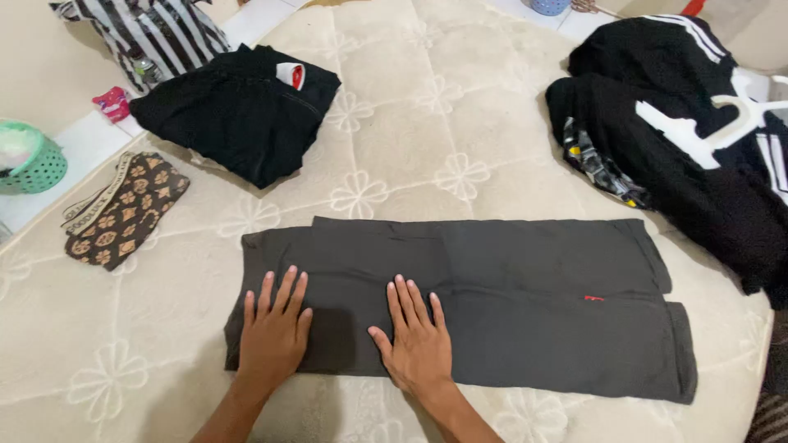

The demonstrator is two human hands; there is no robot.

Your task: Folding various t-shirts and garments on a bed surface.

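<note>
Evidently soft, light and limp, the dark grey folded trousers lie flat across the lower centre of the frame, left hand and right hand pressed on them, fingers spread, best gripped probably at a folded edge.

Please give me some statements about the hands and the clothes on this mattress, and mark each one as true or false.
1. Both hands, left hand and right hand, lie flat on the dark grey trousers. True.
2. The trousers are rolled into a ball. False: they lie flat, folded lengthwise.
3. A folded black garment lies beyond the trousers, to the left. True.
4. The white hanger is in the right hand. False: it rests on the black clothes pile at the right.
</note>
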